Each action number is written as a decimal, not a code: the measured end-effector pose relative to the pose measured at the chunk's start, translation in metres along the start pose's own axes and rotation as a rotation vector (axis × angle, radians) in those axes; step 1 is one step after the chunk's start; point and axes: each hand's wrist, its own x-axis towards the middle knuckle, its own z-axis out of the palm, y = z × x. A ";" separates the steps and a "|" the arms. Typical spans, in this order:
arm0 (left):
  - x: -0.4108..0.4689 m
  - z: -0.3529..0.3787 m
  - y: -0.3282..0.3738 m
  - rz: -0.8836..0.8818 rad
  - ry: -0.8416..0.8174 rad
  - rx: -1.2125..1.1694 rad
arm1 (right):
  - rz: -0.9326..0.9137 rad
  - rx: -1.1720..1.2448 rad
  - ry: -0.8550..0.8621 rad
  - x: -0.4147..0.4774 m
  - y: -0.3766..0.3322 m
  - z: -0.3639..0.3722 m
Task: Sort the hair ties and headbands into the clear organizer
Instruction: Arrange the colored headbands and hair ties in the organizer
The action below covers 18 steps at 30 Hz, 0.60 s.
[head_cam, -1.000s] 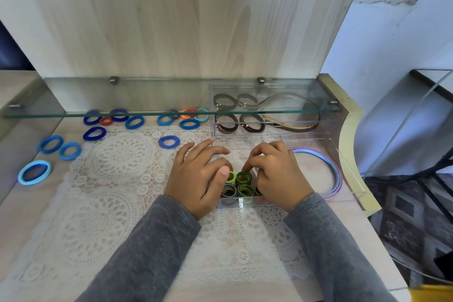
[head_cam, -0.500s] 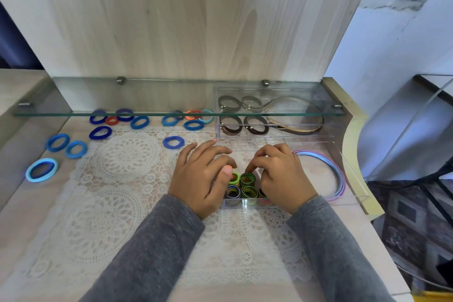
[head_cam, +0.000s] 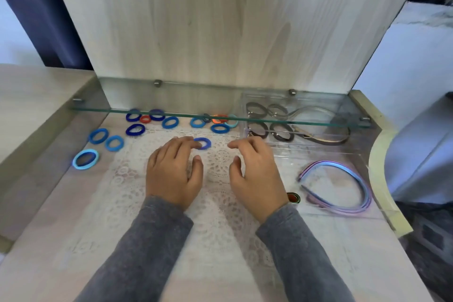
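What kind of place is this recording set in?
Likely a home dressing table: a glass shelf against a wood back panel, a lace doily on top, and hair ties beside a clear organizer.

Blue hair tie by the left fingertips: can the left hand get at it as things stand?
Likely yes. The left hand is open, its fingertips at the edge of the blue hair tie, which lies flat and uncovered on the lace mat, clear of the glass shelf.
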 end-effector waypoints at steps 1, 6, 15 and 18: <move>0.000 -0.002 -0.006 -0.018 -0.015 0.034 | -0.019 0.030 -0.004 0.000 -0.006 0.007; -0.003 -0.015 -0.026 -0.089 -0.126 0.174 | -0.054 0.036 -0.102 0.002 -0.028 0.038; -0.006 -0.021 -0.052 -0.238 -0.395 0.363 | 0.057 -0.249 -0.279 0.006 -0.032 0.079; -0.001 -0.021 -0.052 -0.246 -0.406 0.388 | 0.118 -0.283 -0.258 0.011 -0.030 0.087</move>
